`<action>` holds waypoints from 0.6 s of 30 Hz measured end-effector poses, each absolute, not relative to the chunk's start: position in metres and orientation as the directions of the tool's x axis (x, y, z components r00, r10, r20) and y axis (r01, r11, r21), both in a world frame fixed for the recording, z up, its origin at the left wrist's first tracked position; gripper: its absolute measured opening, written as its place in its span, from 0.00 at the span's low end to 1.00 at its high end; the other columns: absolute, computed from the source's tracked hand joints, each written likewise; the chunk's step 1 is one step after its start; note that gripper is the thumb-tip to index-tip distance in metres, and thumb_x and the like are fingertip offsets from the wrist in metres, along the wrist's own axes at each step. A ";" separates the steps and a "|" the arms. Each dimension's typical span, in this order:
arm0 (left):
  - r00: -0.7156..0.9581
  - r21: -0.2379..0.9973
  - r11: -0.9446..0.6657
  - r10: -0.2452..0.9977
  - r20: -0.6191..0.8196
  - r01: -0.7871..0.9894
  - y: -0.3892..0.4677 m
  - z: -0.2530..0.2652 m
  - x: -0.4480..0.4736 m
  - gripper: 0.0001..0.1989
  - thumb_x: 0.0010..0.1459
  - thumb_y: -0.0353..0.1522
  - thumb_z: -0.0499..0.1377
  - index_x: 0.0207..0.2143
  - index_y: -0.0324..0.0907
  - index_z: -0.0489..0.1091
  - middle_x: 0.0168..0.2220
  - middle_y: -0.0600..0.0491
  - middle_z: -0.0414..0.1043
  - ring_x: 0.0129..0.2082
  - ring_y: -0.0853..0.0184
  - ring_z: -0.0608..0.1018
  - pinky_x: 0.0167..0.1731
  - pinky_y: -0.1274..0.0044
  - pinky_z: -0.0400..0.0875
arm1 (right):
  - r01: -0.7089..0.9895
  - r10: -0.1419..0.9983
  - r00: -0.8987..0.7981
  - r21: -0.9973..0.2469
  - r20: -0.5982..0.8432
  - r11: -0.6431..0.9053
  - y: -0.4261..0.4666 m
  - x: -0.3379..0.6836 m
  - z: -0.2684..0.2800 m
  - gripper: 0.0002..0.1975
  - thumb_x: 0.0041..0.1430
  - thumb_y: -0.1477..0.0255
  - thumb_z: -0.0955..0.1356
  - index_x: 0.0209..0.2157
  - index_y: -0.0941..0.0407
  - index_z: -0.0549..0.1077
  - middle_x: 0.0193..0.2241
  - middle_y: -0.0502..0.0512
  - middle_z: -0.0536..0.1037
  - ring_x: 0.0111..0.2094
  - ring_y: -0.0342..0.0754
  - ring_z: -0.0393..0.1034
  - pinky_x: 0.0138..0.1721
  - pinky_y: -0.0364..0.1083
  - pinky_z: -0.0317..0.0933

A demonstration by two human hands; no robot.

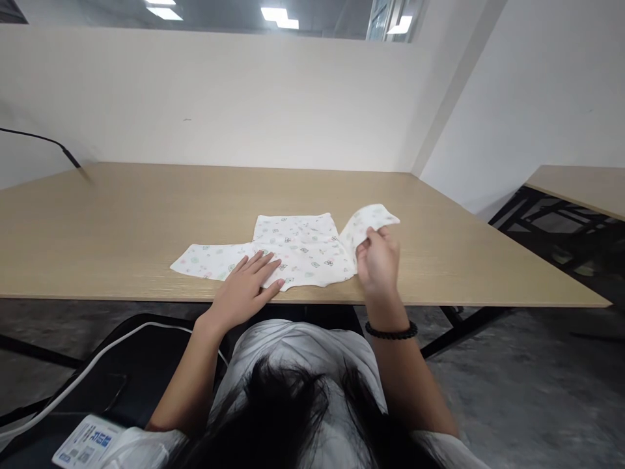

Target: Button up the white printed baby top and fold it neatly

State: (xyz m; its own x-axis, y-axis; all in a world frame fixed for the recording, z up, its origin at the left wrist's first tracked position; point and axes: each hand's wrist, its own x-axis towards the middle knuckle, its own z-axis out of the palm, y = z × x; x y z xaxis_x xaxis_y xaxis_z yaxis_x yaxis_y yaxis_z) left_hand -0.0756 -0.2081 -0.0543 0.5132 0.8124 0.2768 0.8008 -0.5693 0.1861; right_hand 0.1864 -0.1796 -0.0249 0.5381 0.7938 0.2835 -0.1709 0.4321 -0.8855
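Note:
A small white shirt [312,257] with a print of little coloured figures lies on the table near its front edge. Its left sleeve stretches flat to the left, and its lower part points toward the wall. My left hand [249,283] rests on the cloth where that sleeve meets the body, fingers stretched and lying flat. With thumb and fingers pinched together, my right hand [379,259] grips the other sleeve, which is lifted and curls up to the right. A black beaded bracelet circles my right wrist.
The wooden table [195,202] runs back to a white wall. A black cable [49,140] hangs over its far left. Another table [581,185] stands at the right. A white cable [92,365] crosses a black seat at lower left.

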 end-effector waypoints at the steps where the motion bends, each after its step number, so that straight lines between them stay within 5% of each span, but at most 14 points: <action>1: 0.513 0.184 -0.569 0.812 0.278 0.801 -0.208 -0.054 -0.075 0.28 0.68 0.48 0.44 0.63 0.44 0.62 0.67 0.49 0.56 0.68 0.56 0.54 0.66 0.58 0.49 | -0.075 0.802 0.479 -0.893 0.358 0.444 -0.179 0.172 -0.024 0.12 0.62 0.73 0.60 0.47 0.56 0.67 0.43 0.58 0.77 0.45 0.46 0.74 0.47 0.47 0.69; 3: 0.515 0.180 -0.572 0.809 0.283 0.800 -0.208 -0.055 -0.075 0.28 0.68 0.48 0.45 0.63 0.44 0.62 0.67 0.49 0.56 0.68 0.56 0.54 0.66 0.58 0.49 | 0.161 0.844 0.291 -0.892 0.451 0.422 -0.181 0.143 -0.025 0.21 0.65 0.71 0.56 0.57 0.57 0.64 0.54 0.64 0.73 0.56 0.50 0.68 0.56 0.53 0.62; 6: 0.518 0.177 -0.578 0.804 0.292 0.797 -0.208 -0.056 -0.075 0.29 0.68 0.48 0.44 0.64 0.43 0.58 0.67 0.48 0.56 0.69 0.57 0.54 0.66 0.59 0.49 | 0.447 0.936 -0.016 -0.835 0.352 0.321 -0.191 0.114 -0.033 0.31 0.65 0.67 0.58 0.67 0.63 0.52 0.67 0.70 0.54 0.69 0.55 0.45 0.65 0.57 0.46; 9: 0.510 0.184 -0.575 0.805 0.303 0.797 -0.209 -0.055 -0.075 0.31 0.68 0.48 0.45 0.67 0.42 0.53 0.68 0.46 0.54 0.69 0.58 0.53 0.66 0.60 0.49 | 0.585 0.925 -0.257 -0.717 0.281 0.380 -0.202 0.111 -0.039 0.35 0.67 0.63 0.58 0.69 0.65 0.45 0.70 0.69 0.40 0.70 0.56 0.28 0.67 0.60 0.38; 14: 0.487 0.196 -0.563 0.809 0.329 0.803 -0.211 -0.053 -0.073 0.32 0.67 0.48 0.46 0.69 0.45 0.47 0.70 0.48 0.48 0.69 0.57 0.51 0.66 0.59 0.50 | 0.827 0.904 -0.160 -0.447 0.396 0.342 -0.213 0.150 -0.030 0.30 0.69 0.67 0.52 0.68 0.64 0.51 0.70 0.66 0.39 0.71 0.55 0.29 0.67 0.60 0.36; 18: 0.514 0.178 -0.569 0.812 0.278 0.803 -0.213 -0.050 -0.072 0.28 0.69 0.46 0.44 0.68 0.51 0.49 0.71 0.53 0.43 0.70 0.56 0.47 0.66 0.55 0.45 | 0.959 0.974 -0.121 -0.231 0.191 0.165 -0.221 0.190 -0.030 0.28 0.69 0.69 0.52 0.65 0.67 0.58 0.69 0.67 0.49 0.69 0.62 0.38 0.65 0.65 0.41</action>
State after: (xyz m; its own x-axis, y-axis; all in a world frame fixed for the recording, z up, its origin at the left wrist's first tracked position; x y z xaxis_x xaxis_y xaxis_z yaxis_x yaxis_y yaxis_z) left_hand -0.0724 -0.2126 -0.0500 0.5139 0.8117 0.2776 0.8027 -0.5691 0.1781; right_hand 0.1903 -0.2213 -0.0299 -0.1211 0.9741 0.1909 0.9589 0.1645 -0.2311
